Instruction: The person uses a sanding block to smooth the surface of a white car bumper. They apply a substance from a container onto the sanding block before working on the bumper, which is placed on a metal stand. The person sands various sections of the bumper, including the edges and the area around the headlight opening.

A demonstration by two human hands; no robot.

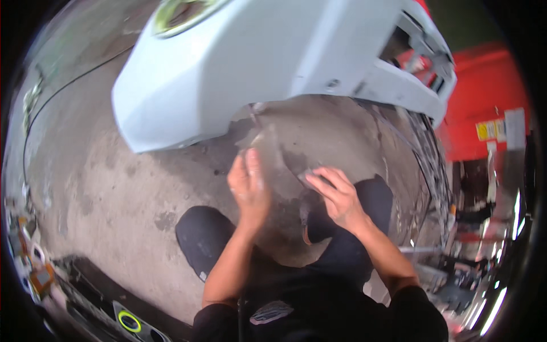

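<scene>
My left hand [249, 185] is raised over the floor in front of my knees, fingers close together. It holds a thin greyish flat piece [272, 145], too smeared by motion to name. To its right, my right hand [337, 196] is closed in a pinch. A small grey bit [303, 178] shows at its fingertips, but I cannot make out what it is. Beyond both hands is a large light grey car bumper [250, 62], with a rounded yellow-green-edged opening [179, 17] at its upper left. Neither hand touches it.
Concrete floor [114, 194] with dark stains lies below. A dark cable [74, 78] runs along the left. A red panel [484, 97] stands at right, near a metal frame [436, 182]. A black part with a yellow-green ring [130, 321] lies at lower left.
</scene>
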